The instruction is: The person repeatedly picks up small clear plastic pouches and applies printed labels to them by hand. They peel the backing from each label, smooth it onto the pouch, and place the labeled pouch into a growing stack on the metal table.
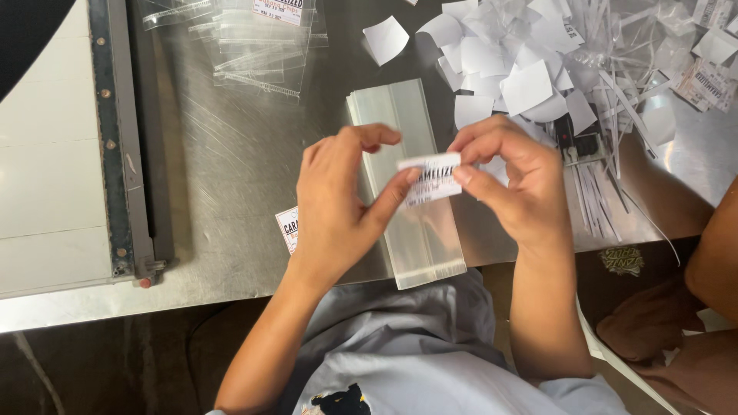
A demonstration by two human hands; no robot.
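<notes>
Nearest the camera: light grey shirt (407,346) of the person, forearms reaching up over the edge of the steel bench (231,177).

Left hand (338,204): fingers curled, thumb tip pressed to the left end of a small white label (432,178) with black and pink print. Right hand (511,180): thumb and forefinger pinch the right end of the same label. Label is held flat between both hands, just above the bench, roughly centre frame.

Directly under the hands: a stack of clear plastic sleeves (407,192), long axis running away from the person, near end overhanging the bench edge slightly. A second printed label (288,228) lies on the bench, partly hidden behind the left wrist.

Far right: a loose heap of white backing papers (507,69) and thin white strips (596,196); a small black object sits among them, kind not clear.

Far left-centre: more clear bags (257,46) with a printed label at the top edge. Left of the bench: a white panel with a grey metal rail (115,146).

Lower right corner: another person's arm (711,261), apart from the work.
</notes>
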